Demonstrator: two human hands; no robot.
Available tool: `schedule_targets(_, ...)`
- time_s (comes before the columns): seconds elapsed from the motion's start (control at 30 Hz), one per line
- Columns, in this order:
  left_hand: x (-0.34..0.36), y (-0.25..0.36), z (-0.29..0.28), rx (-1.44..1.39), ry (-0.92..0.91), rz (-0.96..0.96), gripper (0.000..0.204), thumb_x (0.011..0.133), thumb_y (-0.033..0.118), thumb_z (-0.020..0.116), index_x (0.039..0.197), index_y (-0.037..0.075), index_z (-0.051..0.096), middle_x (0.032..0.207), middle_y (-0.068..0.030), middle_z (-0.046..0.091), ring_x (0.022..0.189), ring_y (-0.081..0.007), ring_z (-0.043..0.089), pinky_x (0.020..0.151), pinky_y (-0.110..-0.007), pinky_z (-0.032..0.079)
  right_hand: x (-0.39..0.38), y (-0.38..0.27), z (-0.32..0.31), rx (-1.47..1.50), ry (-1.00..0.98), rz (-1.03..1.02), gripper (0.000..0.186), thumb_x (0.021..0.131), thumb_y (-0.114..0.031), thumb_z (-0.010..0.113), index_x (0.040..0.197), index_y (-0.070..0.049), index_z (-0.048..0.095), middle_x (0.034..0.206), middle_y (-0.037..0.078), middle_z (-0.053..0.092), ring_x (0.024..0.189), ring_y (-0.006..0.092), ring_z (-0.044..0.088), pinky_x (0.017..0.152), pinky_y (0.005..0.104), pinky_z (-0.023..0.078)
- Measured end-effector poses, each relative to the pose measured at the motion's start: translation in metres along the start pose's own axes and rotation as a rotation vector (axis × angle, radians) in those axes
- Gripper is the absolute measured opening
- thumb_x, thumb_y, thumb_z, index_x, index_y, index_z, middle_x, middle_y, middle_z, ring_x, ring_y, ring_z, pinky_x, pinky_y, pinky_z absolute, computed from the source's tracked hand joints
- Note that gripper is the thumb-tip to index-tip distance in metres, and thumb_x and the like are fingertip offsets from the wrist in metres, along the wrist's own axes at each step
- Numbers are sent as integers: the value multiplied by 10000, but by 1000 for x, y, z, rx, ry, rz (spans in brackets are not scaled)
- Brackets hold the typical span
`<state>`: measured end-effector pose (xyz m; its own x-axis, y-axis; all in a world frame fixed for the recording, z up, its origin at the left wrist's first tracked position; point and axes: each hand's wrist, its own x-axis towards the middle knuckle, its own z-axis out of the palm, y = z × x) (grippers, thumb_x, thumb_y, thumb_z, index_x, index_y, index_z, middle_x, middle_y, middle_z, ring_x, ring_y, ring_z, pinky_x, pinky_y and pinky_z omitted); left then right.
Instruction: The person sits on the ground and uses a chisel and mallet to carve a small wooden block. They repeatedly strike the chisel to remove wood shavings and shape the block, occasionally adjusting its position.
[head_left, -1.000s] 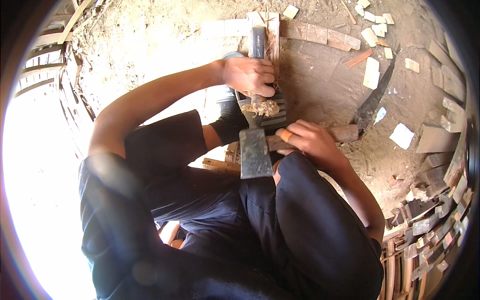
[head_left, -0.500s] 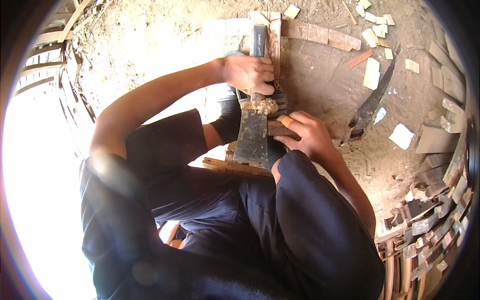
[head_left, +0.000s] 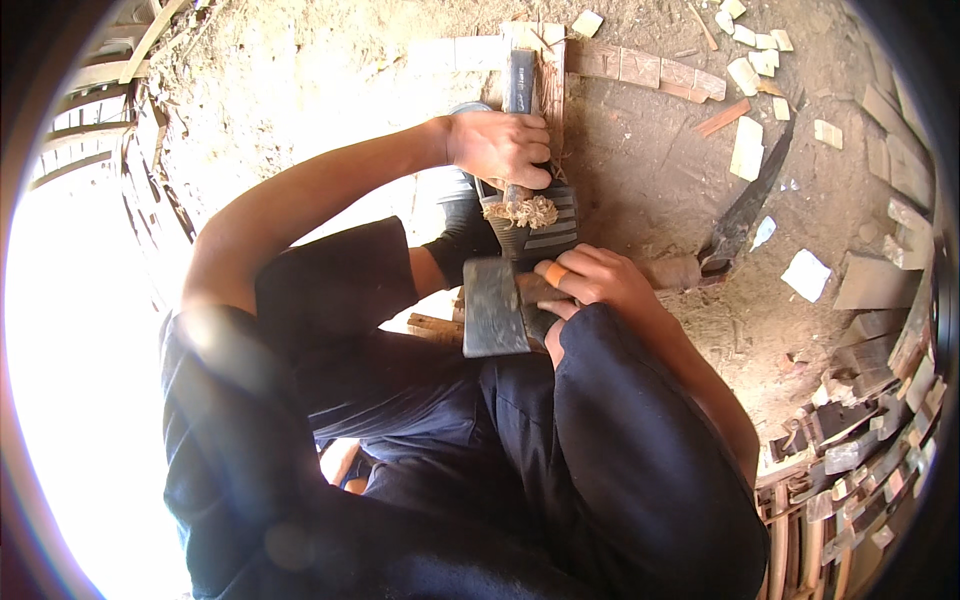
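Note:
My left hand [head_left: 500, 148] is closed around a chisel [head_left: 521, 80] with a dark blade pointing away from me and a frayed, mushroomed handle end [head_left: 525, 212] toward me. The blade stands over a narrow reddish wooden piece [head_left: 552, 90], whose near part runs to my foot in a striped sandal [head_left: 548, 230]. My right hand [head_left: 600, 280], an orange band on one finger, grips the wooden handle of an axe [head_left: 495, 310]. The axe's broad dark head is slightly blurred and sits nearer to me than the chisel's frayed end, with a gap between.
A curved wooden strip [head_left: 640, 68] lies crosswise on the dirt floor beyond. To the right rests a saw-like tool [head_left: 755, 200] with a long dark blade. Pale wood chips [head_left: 745, 150] are scattered around it. Stacked wood offcuts [head_left: 850, 450] line the right side.
The axe head has moved back toward me, away from the chisel's frayed end, and my right hand has dropped slightly nearer. My left hand and the chisel have barely moved.

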<state>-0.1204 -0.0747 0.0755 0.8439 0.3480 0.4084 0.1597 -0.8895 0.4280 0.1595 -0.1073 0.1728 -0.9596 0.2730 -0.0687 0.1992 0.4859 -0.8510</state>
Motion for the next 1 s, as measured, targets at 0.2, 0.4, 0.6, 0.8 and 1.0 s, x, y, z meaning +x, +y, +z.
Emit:
schedule_targets(0.2,2,0,-4,-12,-7,-13,442,465,254,757,815,84,548,751,-62,519,787,-268,589,739,-390,482,-4,6,0,-116,131,166,387,763,-152,826,1091,9,700,923,133,642,884,316,640,733,417,541)
schedule_targets(0.4,-5,1,1,60,7,-6,369,539,250,742,785,88,519,745,-58,500,789,-264,581,748,-383,470,4,6,-7,-49,-49,8,413,763,-193,834,1099,7,704,945,126,650,883,300,643,758,404,556)
schedule_targets(0.6,-1,1,-1,7,58,-27,261,598,210,690,749,88,516,719,-60,486,734,-264,574,699,-386,479,-4,16,-18,-156,39,72,396,808,-199,814,1102,37,693,929,144,654,854,309,660,740,403,560)
schedule_targets(0.8,3,-4,-3,31,33,16,272,584,223,663,763,73,525,725,-69,497,742,-270,576,708,-387,485,-3,14,-20,-288,-97,-128,396,882,-288,753,1140,3,684,940,131,652,878,301,670,768,403,574)
schedule_targets(1.0,1,-2,-8,-45,11,-6,287,577,222,674,769,67,527,720,-72,499,744,-276,576,718,-397,489,-11,14,-15,-244,-40,21,403,876,-283,758,1129,16,666,945,140,649,887,328,667,783,432,560)
